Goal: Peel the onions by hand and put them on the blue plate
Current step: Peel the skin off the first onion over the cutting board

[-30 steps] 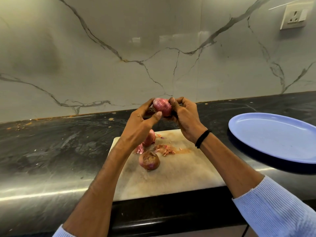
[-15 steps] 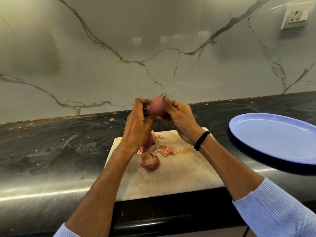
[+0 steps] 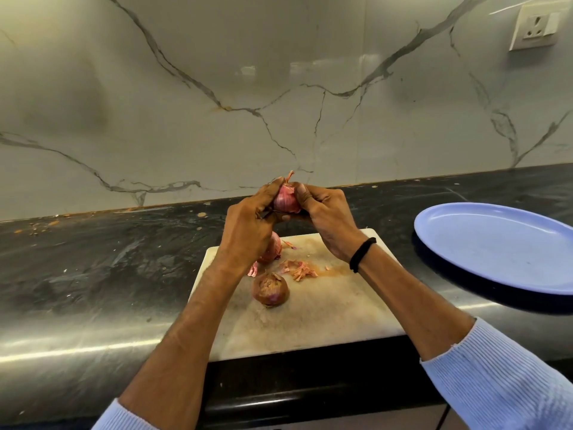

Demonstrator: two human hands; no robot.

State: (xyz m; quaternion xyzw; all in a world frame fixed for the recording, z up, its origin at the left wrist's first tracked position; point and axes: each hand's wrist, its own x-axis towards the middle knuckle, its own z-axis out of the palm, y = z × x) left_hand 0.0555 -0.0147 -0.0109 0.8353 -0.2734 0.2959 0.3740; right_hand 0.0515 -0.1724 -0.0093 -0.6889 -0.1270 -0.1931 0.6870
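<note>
A grey-veined marble wall (image 3: 279, 88) rises behind the dark, glossy tabletop (image 3: 93, 259), with a white socket (image 3: 535, 26) high at the right. I hold one red onion (image 3: 286, 200) up in the air above the far edge of the pale cutting board (image 3: 325, 315), its dry stalk tip pointing upward. My left hand (image 3: 248, 225) has its grip curled round the onion's left side, and my right hand (image 3: 325, 212) pinches the right side, a fingertip pressed on the skin near the top. A black band (image 3: 362, 254) circles my right wrist. On the board below, a second onion (image 3: 270, 289) rests in its papery skin. A third onion (image 3: 273, 251) lies partly hidden behind my left wrist, and loose peel scraps (image 3: 297, 270) lie just beside them. The blue plate (image 3: 496, 246) sits on the tabletop to the right, apart from the board.
</note>
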